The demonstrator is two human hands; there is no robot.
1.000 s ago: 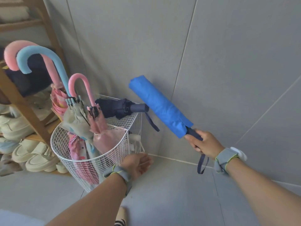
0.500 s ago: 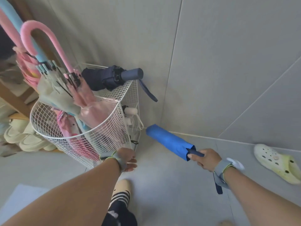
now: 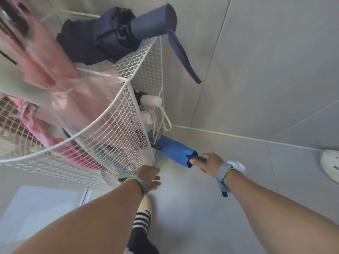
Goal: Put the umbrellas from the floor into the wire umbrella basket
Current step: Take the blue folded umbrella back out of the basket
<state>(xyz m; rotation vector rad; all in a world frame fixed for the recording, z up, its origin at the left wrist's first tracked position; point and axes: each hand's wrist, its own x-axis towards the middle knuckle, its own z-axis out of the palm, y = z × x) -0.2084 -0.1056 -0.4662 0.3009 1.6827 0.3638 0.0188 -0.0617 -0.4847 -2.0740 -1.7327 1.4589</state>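
A folded blue umbrella (image 3: 174,150) lies low near the floor beside the bottom right corner of the white wire basket (image 3: 117,114). My right hand (image 3: 208,163) grips its dark handle; its tip touches the basket's corner. My left hand (image 3: 149,177) rests against the basket's lower front wall, fingers curled, nothing visibly in it. A navy folded umbrella (image 3: 117,35) pokes out over the basket's top rim, strap hanging down. Pink umbrellas (image 3: 60,85) stand inside the basket, blurred at the left.
Grey tiled walls meet in a corner behind the basket. White handles (image 3: 151,100) of other umbrellas show through the mesh. A pale clog shoe (image 3: 330,165) lies on the floor at right. My striped sock (image 3: 141,222) stands below the hands. A light mat (image 3: 36,208) lies at lower left.
My right hand has brought the blue umbrella down from chest height to the floor by the basket's corner. The view has dropped closer to the basket. My left hand stays at the basket.
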